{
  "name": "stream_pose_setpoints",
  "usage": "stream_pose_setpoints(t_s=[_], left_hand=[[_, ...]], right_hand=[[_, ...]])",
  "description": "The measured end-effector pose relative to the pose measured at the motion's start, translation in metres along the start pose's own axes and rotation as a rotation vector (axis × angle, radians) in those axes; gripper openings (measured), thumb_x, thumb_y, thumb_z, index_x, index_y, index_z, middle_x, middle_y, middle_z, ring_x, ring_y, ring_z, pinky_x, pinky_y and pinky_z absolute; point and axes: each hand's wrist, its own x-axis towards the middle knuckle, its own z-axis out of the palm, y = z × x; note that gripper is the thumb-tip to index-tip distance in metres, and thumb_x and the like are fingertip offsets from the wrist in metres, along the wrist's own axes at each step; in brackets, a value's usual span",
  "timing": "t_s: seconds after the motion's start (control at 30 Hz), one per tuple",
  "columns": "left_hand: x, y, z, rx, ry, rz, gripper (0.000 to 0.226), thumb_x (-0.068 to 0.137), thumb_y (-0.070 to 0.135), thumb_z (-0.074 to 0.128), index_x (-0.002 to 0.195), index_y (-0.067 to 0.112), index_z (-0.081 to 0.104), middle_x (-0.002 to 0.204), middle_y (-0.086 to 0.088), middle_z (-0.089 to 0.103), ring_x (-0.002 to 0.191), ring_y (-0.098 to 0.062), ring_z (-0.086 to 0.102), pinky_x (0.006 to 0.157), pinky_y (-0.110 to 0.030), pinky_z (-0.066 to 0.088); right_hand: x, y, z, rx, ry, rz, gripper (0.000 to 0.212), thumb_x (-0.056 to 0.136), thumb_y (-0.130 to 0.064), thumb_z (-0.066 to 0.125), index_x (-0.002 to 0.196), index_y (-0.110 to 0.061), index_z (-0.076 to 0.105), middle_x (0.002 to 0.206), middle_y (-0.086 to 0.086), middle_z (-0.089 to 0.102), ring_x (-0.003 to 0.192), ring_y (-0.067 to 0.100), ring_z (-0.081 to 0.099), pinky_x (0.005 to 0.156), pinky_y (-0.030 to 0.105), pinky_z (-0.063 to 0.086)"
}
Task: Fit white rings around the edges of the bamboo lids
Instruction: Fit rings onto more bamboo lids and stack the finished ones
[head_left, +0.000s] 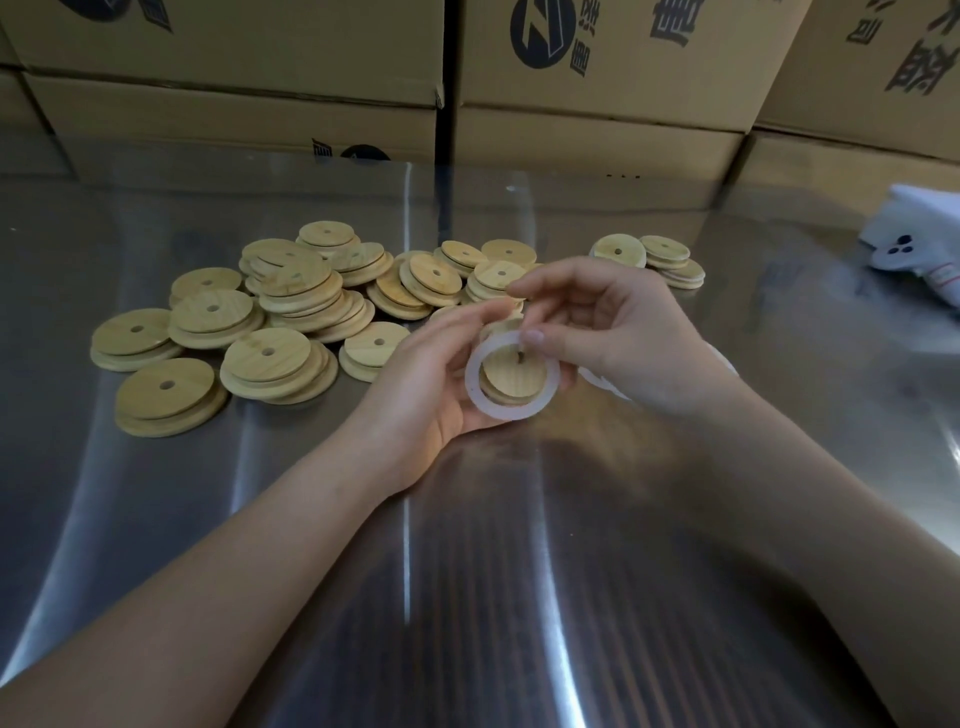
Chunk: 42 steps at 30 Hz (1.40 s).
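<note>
My left hand (436, 379) holds a round bamboo lid (511, 376) with a small centre hole, just above the table. A white ring (511, 413) lies loosely around the lid's raised inner disc, wider than it. My right hand (613, 332) pinches the ring's upper edge between thumb and forefinger. More white rings (602, 382) peek out under my right hand. A heap of bare bamboo lids (291, 317) spreads over the table to the left and behind my hands.
The shiny metal table (467, 545) reflects light. Stacked cardboard boxes (597, 78) wall off the back. A white plastic bag (919, 244) lies at the right edge. A small group of lids (660, 257) sits at the back right.
</note>
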Motion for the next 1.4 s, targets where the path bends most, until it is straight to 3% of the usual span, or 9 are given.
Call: stream_pose_setpoints(t_s=[0.13, 0.23, 0.3, 0.4, 0.57, 0.7, 0.9, 1.17, 1.4], left_hand=[[-0.003, 0.001, 0.001, 0.098, -0.030, 0.017, 0.047, 0.087, 0.046, 0.055, 0.124, 0.020, 0.064, 0.122, -0.007, 0.068, 0.111, -0.025, 0.067, 0.087, -0.049, 0.057], [-0.004, -0.002, 0.002, 0.183, -0.025, 0.088, 0.037, 0.080, 0.026, 0.070, 0.117, 0.024, 0.068, 0.118, -0.004, 0.069, 0.109, -0.023, 0.068, 0.084, -0.047, 0.059], [-0.003, -0.006, 0.002, 0.244, -0.012, 0.137, 0.034, 0.088, 0.007, 0.068, 0.115, 0.027, 0.068, 0.110, -0.004, 0.072, 0.102, -0.022, 0.070, 0.081, -0.046, 0.060], [-0.003, -0.007, 0.002, 0.302, -0.001, 0.209, 0.040, 0.091, -0.001, 0.063, 0.118, 0.028, 0.065, 0.108, -0.004, 0.071, 0.099, -0.021, 0.071, 0.076, -0.042, 0.062], [-0.003, -0.008, 0.002, 0.433, 0.011, 0.331, 0.045, 0.091, -0.003, 0.062, 0.116, 0.035, 0.061, 0.099, -0.009, 0.072, 0.093, -0.025, 0.070, 0.075, -0.047, 0.061], [-0.004, -0.009, 0.000, 0.490, -0.007, 0.385, 0.044, 0.092, -0.003, 0.059, 0.120, 0.032, 0.057, 0.091, -0.005, 0.072, 0.087, -0.023, 0.070, 0.076, -0.047, 0.061], [-0.005, -0.009, 0.000, 0.534, -0.016, 0.447, 0.040, 0.093, -0.002, 0.059, 0.111, 0.034, 0.060, 0.099, -0.002, 0.070, 0.088, -0.027, 0.069, 0.071, -0.048, 0.060], [-0.004, -0.009, -0.002, 0.543, -0.053, 0.461, 0.044, 0.094, -0.001, 0.059, 0.118, 0.035, 0.062, 0.114, 0.000, 0.065, 0.096, -0.020, 0.068, 0.070, -0.035, 0.061], [-0.003, -0.009, -0.004, 0.467, -0.023, 0.408, 0.035, 0.093, -0.001, 0.059, 0.111, 0.028, 0.065, 0.101, 0.003, 0.073, 0.091, -0.017, 0.071, 0.070, -0.043, 0.062]], right_hand=[[0.000, 0.004, 0.004, -0.102, 0.076, -0.052, 0.030, 0.084, 0.009, 0.066, 0.104, -0.013, 0.064, 0.079, 0.011, 0.065, 0.065, 0.015, 0.057, 0.047, 0.023, 0.048], [0.000, 0.005, 0.005, -0.124, 0.105, -0.078, 0.029, 0.084, 0.007, 0.067, 0.105, -0.012, 0.063, 0.080, 0.007, 0.066, 0.063, 0.015, 0.055, 0.048, 0.019, 0.045], [0.001, 0.006, 0.005, -0.130, 0.111, -0.083, 0.029, 0.084, 0.006, 0.068, 0.105, -0.013, 0.064, 0.080, 0.006, 0.066, 0.063, 0.015, 0.055, 0.049, 0.018, 0.045], [0.001, 0.007, 0.004, -0.146, 0.120, -0.083, 0.030, 0.084, 0.005, 0.067, 0.105, -0.016, 0.063, 0.081, 0.007, 0.066, 0.061, 0.014, 0.054, 0.048, 0.021, 0.046], [0.001, 0.008, 0.002, -0.174, 0.139, -0.082, 0.031, 0.083, 0.001, 0.068, 0.105, -0.021, 0.063, 0.081, 0.009, 0.067, 0.061, 0.015, 0.054, 0.047, 0.025, 0.047], [0.002, 0.009, 0.002, -0.182, 0.160, -0.074, 0.032, 0.082, 0.000, 0.068, 0.107, -0.020, 0.063, 0.079, 0.005, 0.067, 0.065, 0.013, 0.057, 0.057, 0.021, 0.048], [0.003, 0.007, 0.000, -0.157, 0.162, -0.059, 0.034, 0.082, -0.001, 0.067, 0.108, -0.021, 0.062, 0.077, -0.002, 0.066, 0.069, 0.011, 0.061, 0.064, 0.023, 0.050], [0.002, 0.005, -0.002, -0.145, 0.164, -0.031, 0.035, 0.084, 0.005, 0.066, 0.109, -0.018, 0.062, 0.077, 0.001, 0.066, 0.068, 0.017, 0.061, 0.065, 0.027, 0.053], [0.002, 0.000, -0.004, -0.159, 0.134, 0.019, 0.036, 0.084, 0.007, 0.067, 0.111, -0.017, 0.060, 0.077, 0.004, 0.067, 0.068, 0.018, 0.063, 0.067, 0.031, 0.056]])
